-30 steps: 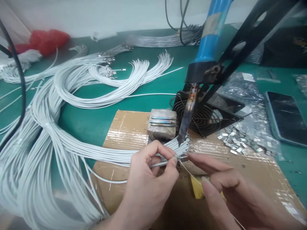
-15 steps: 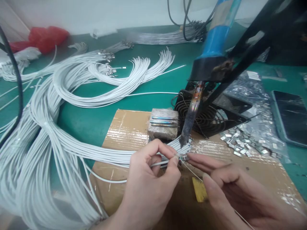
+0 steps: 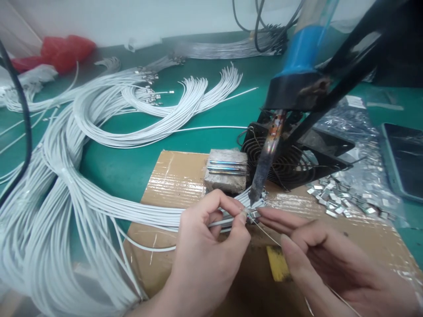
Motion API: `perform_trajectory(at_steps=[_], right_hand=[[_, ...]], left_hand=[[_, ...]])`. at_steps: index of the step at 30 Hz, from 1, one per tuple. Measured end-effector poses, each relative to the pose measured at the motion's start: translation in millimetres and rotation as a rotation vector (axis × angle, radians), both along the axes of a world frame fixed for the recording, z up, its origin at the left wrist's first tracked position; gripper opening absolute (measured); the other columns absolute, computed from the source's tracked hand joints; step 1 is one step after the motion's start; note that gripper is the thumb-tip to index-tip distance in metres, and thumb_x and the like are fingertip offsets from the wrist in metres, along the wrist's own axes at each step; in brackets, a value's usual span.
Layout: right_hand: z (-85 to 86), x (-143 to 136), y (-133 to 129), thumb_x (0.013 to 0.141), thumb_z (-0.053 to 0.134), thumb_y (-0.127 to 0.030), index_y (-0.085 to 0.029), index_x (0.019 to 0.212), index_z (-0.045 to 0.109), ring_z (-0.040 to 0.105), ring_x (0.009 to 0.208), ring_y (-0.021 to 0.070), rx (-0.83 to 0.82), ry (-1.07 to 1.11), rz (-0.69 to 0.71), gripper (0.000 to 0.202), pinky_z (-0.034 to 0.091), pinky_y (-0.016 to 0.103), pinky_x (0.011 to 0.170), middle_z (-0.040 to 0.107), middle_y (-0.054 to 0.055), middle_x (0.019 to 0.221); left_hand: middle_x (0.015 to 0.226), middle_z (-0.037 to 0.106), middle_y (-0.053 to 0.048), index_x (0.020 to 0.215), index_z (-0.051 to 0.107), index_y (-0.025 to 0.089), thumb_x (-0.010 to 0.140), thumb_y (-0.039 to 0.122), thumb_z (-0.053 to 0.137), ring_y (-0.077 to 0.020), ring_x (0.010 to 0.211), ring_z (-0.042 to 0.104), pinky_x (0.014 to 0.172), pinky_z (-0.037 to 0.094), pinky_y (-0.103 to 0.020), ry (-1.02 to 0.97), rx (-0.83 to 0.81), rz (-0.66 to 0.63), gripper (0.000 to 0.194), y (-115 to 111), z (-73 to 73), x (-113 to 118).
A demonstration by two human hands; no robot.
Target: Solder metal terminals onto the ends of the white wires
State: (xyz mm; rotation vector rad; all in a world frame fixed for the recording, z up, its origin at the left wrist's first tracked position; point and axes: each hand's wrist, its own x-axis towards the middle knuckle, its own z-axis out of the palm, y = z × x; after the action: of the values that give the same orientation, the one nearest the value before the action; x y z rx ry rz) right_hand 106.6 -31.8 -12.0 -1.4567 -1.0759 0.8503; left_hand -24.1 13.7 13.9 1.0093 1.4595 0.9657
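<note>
My left hand (image 3: 211, 246) is closed in a pinch on a white cable (image 3: 220, 222) close to its end, presumably to steady the small metal connector (image 3: 253, 215) there. My right hand (image 3: 330, 255) curls loosely around a thin wire (image 3: 268, 233) — it runs up to the connector — with a fingertip beside that metal piece. Cardboard (image 3: 175, 171) lies underneath, probably shielding the bench (image 3: 198, 145). Just above my fingers, a soldering iron (image 3: 276, 127) points tip-down from a black arm (image 3: 340, 83), which seems to leave both hands free. Behind, a grey block (image 3: 228, 181) carries thin rods (image 3: 228, 168); a fan (image 3: 287, 163) stands near, likely for fumes. Farther off, looped cable bundles (image 3: 158, 132) lie gathered, perhaps against tangling.
</note>
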Motion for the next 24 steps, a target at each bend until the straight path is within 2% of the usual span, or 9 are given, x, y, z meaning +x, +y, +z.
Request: perform_trajectory(at_steps=[6,9,16,21,24], right_hand=[[-3.0,3.2,-0.9,0.094,0.067,-0.027,-0.026,0.071,0.060,0.079,0.100,0.0110,-0.011,-0.011,0.001,0.024,0.056,0.008,0.091,0.082,-0.001,0.108],[-2.1,3.5,-1.0,0.093,0.070,-0.030,-0.026,0.070,0.061,0.079,0.100,0.0110,-0.029,-0.010,0.002,0.025,0.055,0.008,0.091,0.082,-0.001,0.109],[-3.5,4.9,1.8,0.094,0.070,-0.032,-0.025,0.069,0.060,0.079,0.103,0.0112,-0.049,0.012,-0.004,0.028,0.056,0.008,0.093,0.082,-0.003,0.109],[-5.1,15.4,7.4,0.097,0.068,-0.027,-0.026,0.072,0.061,0.079,0.104,0.0106,0.062,-0.062,0.113,0.026,0.056,0.007,0.090,0.083,-0.005,0.109],[-4.2,19.0,11.7,0.099,0.067,-0.027,-0.025,0.073,0.060,0.079,0.105,0.0110,0.074,-0.082,0.147,0.027,0.056,0.009,0.092,0.083,-0.005,0.111]], left_hand=[[0.060,0.056,0.002,0.068,0.062,0.022,0.076,0.020,0.066,-0.0194,0.067,0.066,0.048,0.037,-0.023,0.144,0.047,-0.015,0.009,-4.7,-2.3,0.6],[0.061,0.056,0.002,0.069,0.062,0.022,0.078,0.020,0.065,-0.0205,0.070,0.067,0.050,0.037,-0.024,0.169,0.053,-0.014,0.010,-5.4,-3.2,0.7],[0.069,0.065,0.000,0.068,0.061,0.022,0.076,0.020,0.068,-0.0171,0.066,0.063,0.052,0.043,-0.023,0.078,0.017,0.004,0.011,0.5,-0.4,2.2],[0.081,0.072,-0.003,0.068,0.061,0.020,0.073,0.019,0.070,-0.0148,0.067,0.062,0.054,0.044,-0.022,0.012,-0.033,0.027,0.010,4.1,3.1,2.3],[0.076,0.070,-0.002,0.067,0.061,0.021,0.073,0.017,0.070,-0.0169,0.074,0.066,0.059,0.048,-0.022,-0.035,-0.031,0.037,0.011,7.1,3.3,2.9]])
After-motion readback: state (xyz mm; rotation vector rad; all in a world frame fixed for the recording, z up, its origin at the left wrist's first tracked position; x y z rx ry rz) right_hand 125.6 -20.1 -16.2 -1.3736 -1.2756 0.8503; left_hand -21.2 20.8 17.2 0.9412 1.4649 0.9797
